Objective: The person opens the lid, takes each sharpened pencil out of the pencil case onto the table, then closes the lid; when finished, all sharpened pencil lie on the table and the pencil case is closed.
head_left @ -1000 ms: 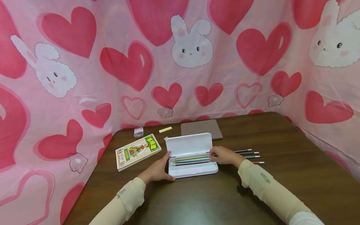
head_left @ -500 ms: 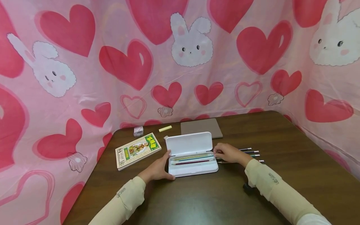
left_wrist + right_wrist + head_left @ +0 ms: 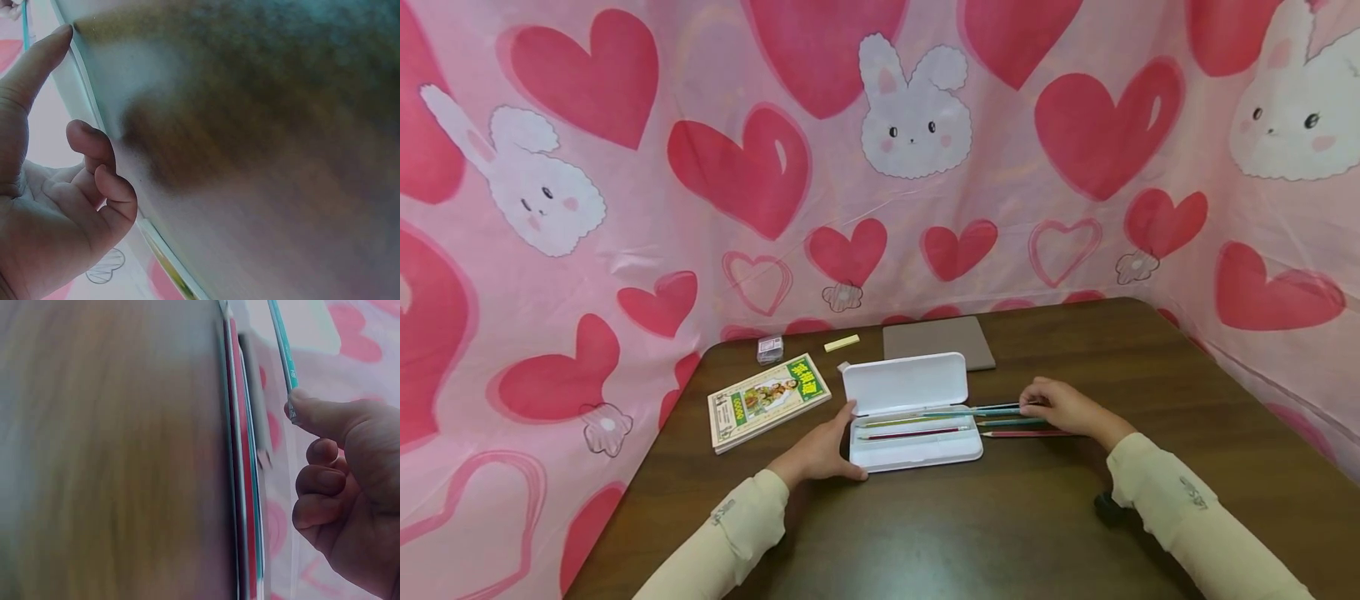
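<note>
An open white pencil case point(image 3: 917, 454) stands in the middle of the table in the head view, its lid point(image 3: 906, 382) tilted up behind it. My left hand point(image 3: 820, 450) holds the case's left end, thumb at the front corner, fingers toward the back. My right hand point(image 3: 1067, 410) pinches a teal pencil point(image 3: 973, 412) by its end, beyond the case's right side; its other end reaches over the case. Inside lie a dark red pencil point(image 3: 913, 433) and a yellow pencil point(image 3: 895, 422). The right wrist view shows thumb and forefinger on the teal pencil point(image 3: 284, 350), other fingers curled.
Right of the case lie a red pencil point(image 3: 1018, 433) and a green pencil point(image 3: 1000, 422), partly hidden by the hand. A book point(image 3: 770, 400) lies at the left. Behind are a small clear box point(image 3: 770, 349), a yellow strip point(image 3: 842, 342) and a grey-brown flat item point(image 3: 940, 342).
The right hand has moved right from the case, drawing the teal pencil partly out over its right edge. The left hand stays in place on the case.
</note>
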Available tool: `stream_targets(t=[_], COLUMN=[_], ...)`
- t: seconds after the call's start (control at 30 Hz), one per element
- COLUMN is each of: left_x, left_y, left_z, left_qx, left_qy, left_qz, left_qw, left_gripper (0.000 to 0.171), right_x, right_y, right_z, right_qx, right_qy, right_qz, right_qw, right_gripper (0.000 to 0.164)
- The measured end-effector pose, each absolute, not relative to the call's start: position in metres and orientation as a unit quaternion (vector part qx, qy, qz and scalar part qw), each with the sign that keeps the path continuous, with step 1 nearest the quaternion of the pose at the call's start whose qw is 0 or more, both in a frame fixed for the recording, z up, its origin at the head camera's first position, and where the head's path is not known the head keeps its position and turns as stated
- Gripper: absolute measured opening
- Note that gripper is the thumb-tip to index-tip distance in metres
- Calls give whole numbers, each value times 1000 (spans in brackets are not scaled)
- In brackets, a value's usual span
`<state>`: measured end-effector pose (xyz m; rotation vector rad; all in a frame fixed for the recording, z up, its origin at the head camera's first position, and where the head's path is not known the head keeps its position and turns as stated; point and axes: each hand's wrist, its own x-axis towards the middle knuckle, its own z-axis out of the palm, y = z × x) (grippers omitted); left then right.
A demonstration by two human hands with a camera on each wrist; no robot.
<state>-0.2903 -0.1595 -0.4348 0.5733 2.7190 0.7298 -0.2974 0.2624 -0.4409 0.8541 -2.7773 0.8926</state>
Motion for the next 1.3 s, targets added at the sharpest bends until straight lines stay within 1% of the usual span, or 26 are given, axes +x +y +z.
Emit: stream_targets(t=[0.27, 0.47, 0.73, 1.1, 1.3], left_x=[-290, -290, -291, -292, -291], left_y=[-160, -159, -160, -161, -160], left_z=[-436, -436, -437, -434, -435], left_qx=[201, 201, 197, 200, 201], left_qy=[937, 936, 936, 938, 937], left_qz=[252, 253, 255, 252, 252], left_qw=[134, 136, 139, 130, 135], left_gripper=[116, 115, 115, 115, 115], right_x=[-285, -278, -272, -268, -262], right_y=[292, 309, 327, 345, 350], right_z=[-444, -445, -444, -447, -449], right_qx=[284, 278, 305, 331, 319], right_qy=[-904, -906, -898, -891, -899], right_qz=[309, 308, 303, 297, 292], right_qw=[78, 79, 98, 90, 73], right_gripper=[4, 4, 7, 6, 5])
